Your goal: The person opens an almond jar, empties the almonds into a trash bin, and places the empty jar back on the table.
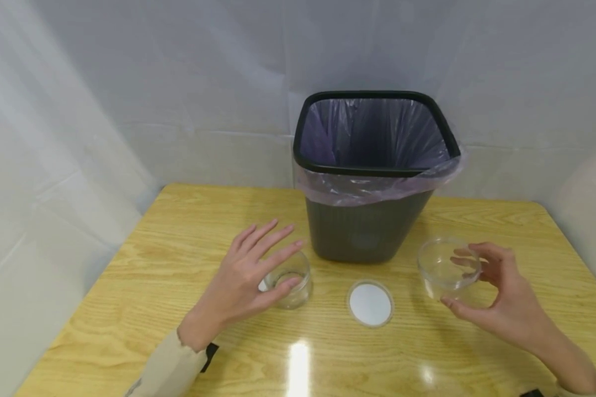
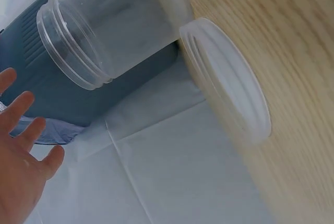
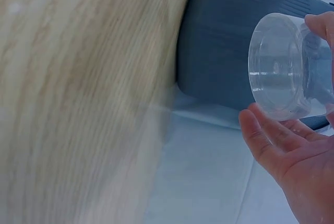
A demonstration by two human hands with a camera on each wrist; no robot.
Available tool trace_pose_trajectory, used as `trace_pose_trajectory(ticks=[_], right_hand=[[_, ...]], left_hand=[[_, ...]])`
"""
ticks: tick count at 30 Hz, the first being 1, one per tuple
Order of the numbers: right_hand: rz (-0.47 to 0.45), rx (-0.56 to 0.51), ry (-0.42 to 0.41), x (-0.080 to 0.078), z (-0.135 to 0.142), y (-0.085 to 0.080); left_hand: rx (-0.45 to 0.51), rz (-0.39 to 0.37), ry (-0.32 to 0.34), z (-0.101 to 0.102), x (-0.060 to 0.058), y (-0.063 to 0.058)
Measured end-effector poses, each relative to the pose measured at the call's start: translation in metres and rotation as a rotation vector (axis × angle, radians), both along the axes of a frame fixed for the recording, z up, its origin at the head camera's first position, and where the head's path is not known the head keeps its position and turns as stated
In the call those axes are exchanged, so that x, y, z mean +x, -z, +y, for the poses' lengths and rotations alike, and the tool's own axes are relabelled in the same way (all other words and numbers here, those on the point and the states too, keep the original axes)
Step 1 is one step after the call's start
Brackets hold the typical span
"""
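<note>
My right hand [image 1: 501, 292] grips a clear plastic jar [image 1: 439, 270] between thumb and fingers, to the right of the bin. In the right wrist view, the held jar [image 3: 276, 67] has its base tipped toward the table, well above the wood. My left hand [image 1: 243, 281] is spread with straight fingers over a second clear jar [image 1: 300, 292], partly hiding it. This jar [image 2: 125, 25] stands upright and uncovered in the left wrist view, its threaded rim showing. Beside it a white lid [image 2: 229, 78] lies on the table, mostly hidden by my hand in the head view.
A dark bin [image 1: 362, 231] with a purple liner bag [image 1: 357, 190] stands at the back of the wooden table [image 1: 144, 264]. In front of it lies a round lid with a white centre [image 1: 370, 303]. Pale sheeting [image 1: 218, 82] hangs behind the table.
</note>
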State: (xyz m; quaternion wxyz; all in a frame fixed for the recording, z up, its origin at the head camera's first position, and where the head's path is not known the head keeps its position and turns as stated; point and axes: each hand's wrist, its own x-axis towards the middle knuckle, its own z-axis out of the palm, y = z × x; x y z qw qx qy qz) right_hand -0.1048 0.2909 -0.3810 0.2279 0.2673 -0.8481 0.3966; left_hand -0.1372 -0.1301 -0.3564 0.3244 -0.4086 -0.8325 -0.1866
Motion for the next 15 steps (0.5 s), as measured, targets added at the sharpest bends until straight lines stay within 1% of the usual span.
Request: trace_pose_trajectory(ticks=[2,9,13,15], right_hand=[[-0.001,-0.008,-0.006,0.000,-0.001,0.001],[-0.080,0.008,0.029,0.004,-0.005,0.004],[-0.094,0.013,0.021,0.004,-0.004,0.008],[-0.087,0.014,0.015,0.004,-0.005,0.009]], left_hand=[[0.002,-0.007,-0.007,-0.002,0.000,0.001],[-0.004,-0.045,-0.039,-0.011,0.000,0.005],[-0.004,-0.060,-0.058,-0.017,0.000,0.007],[-0.002,-0.065,-0.065,-0.019,0.000,0.008]])
